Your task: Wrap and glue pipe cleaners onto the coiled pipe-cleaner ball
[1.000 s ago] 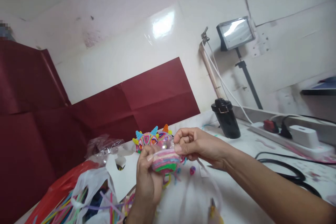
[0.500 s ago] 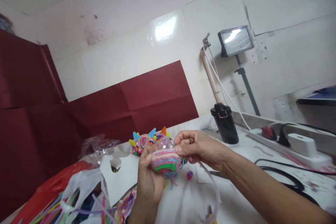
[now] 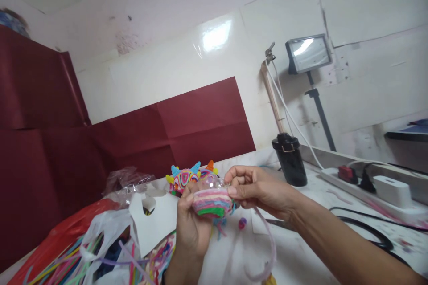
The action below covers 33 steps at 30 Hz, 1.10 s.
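Observation:
My left hand is wrapped round a rounded craft piece covered in bands of pink, white, lilac and green fuzzy pipe cleaner, its clear plastic top still showing. At its right side, the thumb and fingers of my right hand pinch a pale lilac pipe cleaner against the upper edge. The strip's loose end hangs down in a curve to the table. Just behind stand colourful finished-looking figures with blue and orange horns. A small purple-pink ball lies below my right hand.
Left of my hands are a white cut-out card, a white plastic bag and a bundle of pipe cleaners. To the right are a black canister, a power strip, black cables and a lamp. A dark blade lies beneath my right wrist.
The view has shifted slightly. Both hands keep their hold on the craft piece, and the loose end of the lilac pipe cleaner has swung a little.

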Each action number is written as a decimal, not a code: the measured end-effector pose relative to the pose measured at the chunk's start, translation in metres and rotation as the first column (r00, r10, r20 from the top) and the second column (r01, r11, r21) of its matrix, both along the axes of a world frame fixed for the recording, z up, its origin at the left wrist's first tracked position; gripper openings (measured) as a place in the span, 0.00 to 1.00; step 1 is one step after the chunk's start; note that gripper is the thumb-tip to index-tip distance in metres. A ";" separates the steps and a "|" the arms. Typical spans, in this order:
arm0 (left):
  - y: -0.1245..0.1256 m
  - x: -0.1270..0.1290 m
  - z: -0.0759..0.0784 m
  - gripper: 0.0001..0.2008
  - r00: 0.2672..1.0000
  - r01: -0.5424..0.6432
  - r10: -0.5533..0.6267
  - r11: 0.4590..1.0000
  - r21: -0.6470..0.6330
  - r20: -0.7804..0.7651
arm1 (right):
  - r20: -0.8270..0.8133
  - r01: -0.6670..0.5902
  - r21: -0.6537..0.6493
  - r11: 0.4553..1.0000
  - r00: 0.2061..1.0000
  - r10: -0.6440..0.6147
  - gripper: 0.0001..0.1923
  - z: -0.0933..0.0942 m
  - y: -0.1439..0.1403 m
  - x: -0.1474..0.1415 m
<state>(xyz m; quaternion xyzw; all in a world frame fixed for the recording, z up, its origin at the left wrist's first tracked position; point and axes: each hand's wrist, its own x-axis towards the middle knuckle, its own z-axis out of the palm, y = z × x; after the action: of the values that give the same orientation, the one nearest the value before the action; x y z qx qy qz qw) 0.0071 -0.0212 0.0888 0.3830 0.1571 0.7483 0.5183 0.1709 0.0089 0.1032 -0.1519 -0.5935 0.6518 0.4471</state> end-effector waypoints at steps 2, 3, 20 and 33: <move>-0.001 0.001 0.002 0.12 1.000 -0.011 0.011 1.000 0.003 -0.001 | 0.004 0.003 -0.002 1.000 1.000 -0.003 0.20 0.000 -0.001 0.000; -0.002 0.002 0.003 0.12 1.000 -0.012 0.012 1.000 0.004 -0.004 | 0.010 0.009 -0.004 1.000 1.000 -0.009 0.20 0.000 -0.002 0.000; -0.006 0.005 0.001 0.13 0.998 0.042 -0.044 0.999 0.033 0.050 | 0.042 -0.016 -0.003 1.000 0.999 0.016 0.22 -0.007 0.001 -0.002; -0.010 0.007 -0.001 0.11 0.997 0.076 -0.077 0.993 0.089 0.009 | -0.085 -0.126 -0.016 0.992 0.989 0.124 0.20 -0.017 0.009 -0.006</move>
<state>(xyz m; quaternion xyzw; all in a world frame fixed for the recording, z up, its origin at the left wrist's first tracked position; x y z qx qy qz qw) 0.0144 -0.0312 0.0873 0.4066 0.1054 0.7365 0.5301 0.1645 0.0178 0.0861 -0.0917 -0.5757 0.6905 0.4283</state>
